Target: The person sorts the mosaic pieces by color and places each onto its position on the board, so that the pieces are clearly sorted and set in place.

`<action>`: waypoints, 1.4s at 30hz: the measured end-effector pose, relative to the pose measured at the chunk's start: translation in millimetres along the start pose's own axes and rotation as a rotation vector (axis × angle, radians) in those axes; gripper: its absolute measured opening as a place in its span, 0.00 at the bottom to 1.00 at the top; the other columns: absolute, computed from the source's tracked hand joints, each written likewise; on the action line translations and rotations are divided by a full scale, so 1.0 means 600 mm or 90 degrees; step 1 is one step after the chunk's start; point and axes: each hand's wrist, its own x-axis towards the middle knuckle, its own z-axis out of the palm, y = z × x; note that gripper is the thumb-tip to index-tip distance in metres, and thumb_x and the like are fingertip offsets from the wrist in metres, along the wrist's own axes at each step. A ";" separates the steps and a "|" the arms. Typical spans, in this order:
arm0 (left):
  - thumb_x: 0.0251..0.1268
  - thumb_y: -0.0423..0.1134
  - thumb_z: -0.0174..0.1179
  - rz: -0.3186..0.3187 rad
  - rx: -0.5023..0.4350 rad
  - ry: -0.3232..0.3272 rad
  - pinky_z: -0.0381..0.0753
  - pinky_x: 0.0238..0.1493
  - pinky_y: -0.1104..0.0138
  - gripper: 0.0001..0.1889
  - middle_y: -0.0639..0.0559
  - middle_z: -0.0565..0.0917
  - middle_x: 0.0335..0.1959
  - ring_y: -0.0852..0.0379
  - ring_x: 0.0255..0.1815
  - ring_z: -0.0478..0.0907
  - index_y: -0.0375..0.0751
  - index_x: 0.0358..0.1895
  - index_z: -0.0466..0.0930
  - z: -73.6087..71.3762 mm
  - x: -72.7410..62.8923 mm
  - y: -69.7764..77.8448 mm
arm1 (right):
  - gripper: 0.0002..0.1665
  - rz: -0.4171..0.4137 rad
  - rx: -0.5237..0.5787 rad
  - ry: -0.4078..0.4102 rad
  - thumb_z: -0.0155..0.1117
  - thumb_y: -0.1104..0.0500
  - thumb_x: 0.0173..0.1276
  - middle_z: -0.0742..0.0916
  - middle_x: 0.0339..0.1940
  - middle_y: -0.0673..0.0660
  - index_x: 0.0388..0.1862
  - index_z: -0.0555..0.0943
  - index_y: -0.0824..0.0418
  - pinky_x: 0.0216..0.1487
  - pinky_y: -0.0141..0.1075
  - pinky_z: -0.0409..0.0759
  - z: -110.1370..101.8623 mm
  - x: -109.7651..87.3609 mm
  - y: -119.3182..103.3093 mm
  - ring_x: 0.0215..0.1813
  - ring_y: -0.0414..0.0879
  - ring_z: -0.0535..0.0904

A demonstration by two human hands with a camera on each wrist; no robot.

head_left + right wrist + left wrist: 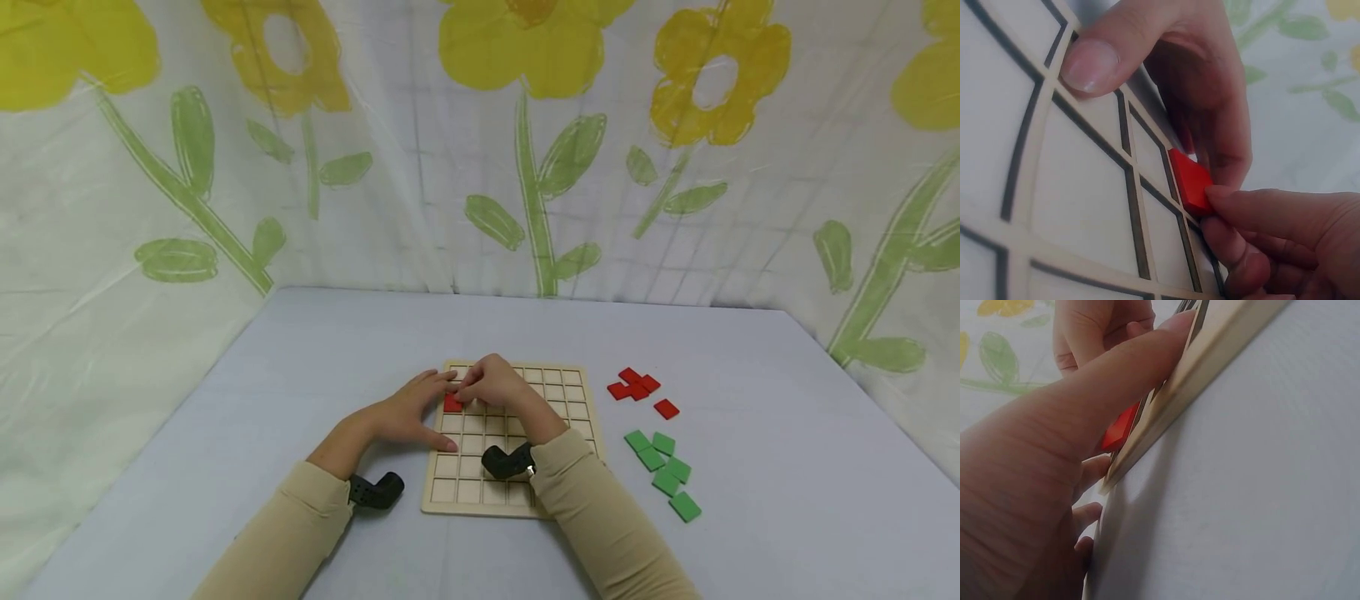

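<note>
Both hands are over the far left part of the wooden grid board [577,433], and the work is all about one red square tile [1190,181]. The right hand [495,385] has its fingertips [1235,203] closed on the near corner of that tile; the tile sits tilted, one edge down against the board and the pinched end raised, over a cell near the board's left edge. It is not yet flat in its cell, as far as the right wrist view shows.

The left hand [408,412] lies along the board's left rim with fingers stretched out — thumb [1094,62] pressed onto the grid a cell or two away, holding nothing, just bracing the board.

To finish this well, my judgement: keep that left hand pressing so the board cannot slide on the pale blue tablecloth [300,350], line the tile's low edge up against the cell's dividing line, then lower the raised end rather than push sideways — a sideways shove would likely ride it over the rib into the next cell. Ease the pinch only once the tile lies level.

Off to the right wait the loose red tiles [634,386] and, nearer, the green tiles [663,471], well apart from the hands.
</note>
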 end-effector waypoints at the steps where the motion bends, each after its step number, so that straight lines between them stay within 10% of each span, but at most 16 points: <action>1: 0.44 0.60 0.69 -0.001 0.001 -0.001 0.44 0.72 0.43 0.45 0.50 0.52 0.75 0.41 0.76 0.37 0.51 0.69 0.61 0.000 0.000 0.000 | 0.06 -0.001 -0.006 0.001 0.69 0.61 0.58 0.79 0.18 0.48 0.31 0.85 0.64 0.19 0.27 0.66 0.000 0.000 0.000 0.17 0.38 0.67; 18: 0.44 0.60 0.69 -0.010 -0.006 -0.002 0.44 0.72 0.44 0.46 0.50 0.52 0.75 0.42 0.76 0.37 0.49 0.69 0.61 0.001 0.000 -0.001 | 0.04 0.002 0.023 0.004 0.69 0.62 0.57 0.83 0.22 0.51 0.29 0.85 0.64 0.22 0.29 0.71 -0.010 -0.005 -0.002 0.20 0.40 0.71; 42: 0.41 0.60 0.71 -0.019 0.017 0.026 0.49 0.73 0.49 0.47 0.52 0.55 0.74 0.45 0.76 0.43 0.47 0.68 0.63 0.003 0.001 0.001 | 0.12 -0.011 -0.010 0.025 0.64 0.57 0.63 0.84 0.31 0.60 0.40 0.83 0.64 0.37 0.41 0.79 -0.183 -0.101 0.084 0.32 0.55 0.77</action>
